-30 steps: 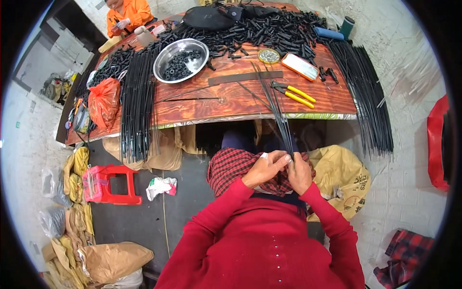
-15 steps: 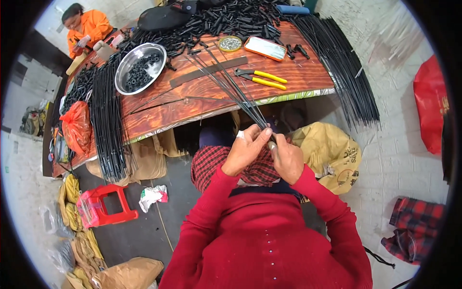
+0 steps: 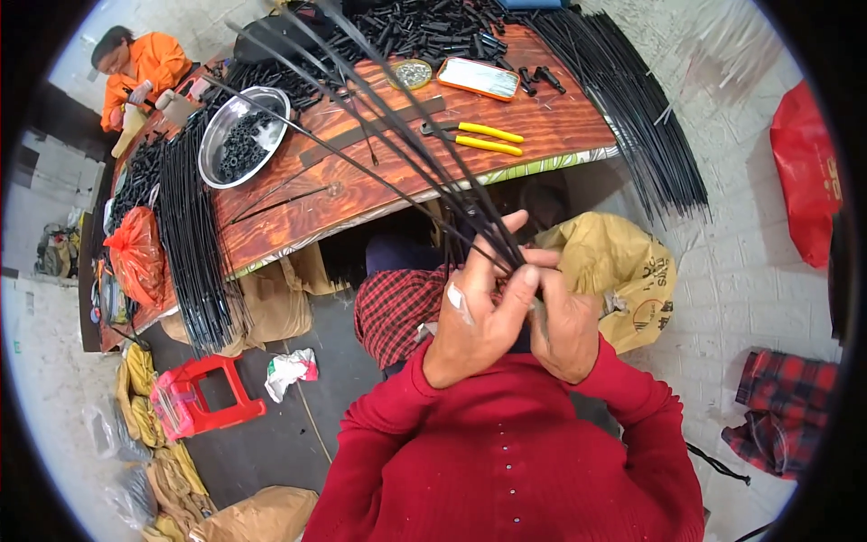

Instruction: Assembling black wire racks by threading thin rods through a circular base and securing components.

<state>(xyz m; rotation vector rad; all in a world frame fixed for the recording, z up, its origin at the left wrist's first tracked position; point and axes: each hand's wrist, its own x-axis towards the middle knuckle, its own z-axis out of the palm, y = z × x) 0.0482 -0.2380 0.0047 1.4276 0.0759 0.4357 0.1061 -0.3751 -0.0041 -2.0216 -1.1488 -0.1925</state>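
Observation:
Several long, thin black rods (image 3: 474,212) fan out from my two hands toward the far left, over the table's near edge. My left hand (image 3: 479,321) is closed on their lower part, the rods passing between its thumb and fingers; a white patch sits on the back of this hand. Against it, my right hand (image 3: 567,330) is closed around the rods' near ends, its fingers partly hidden by the left thumb. Pliers with yellow handles (image 3: 488,137) lie on the wooden table (image 3: 361,194) beyond my hands.
Rod bundles (image 3: 185,244) overhang the table's left side and right side. A metal bowl (image 3: 206,163) holds small black parts, with black pieces heaped behind. A person in orange (image 3: 153,63) works far left. A red stool (image 3: 203,397) stands on the floor, left.
Both hands have come closer to my body, and the rods now spread wider and look larger, tilting left. The view has shifted slightly.

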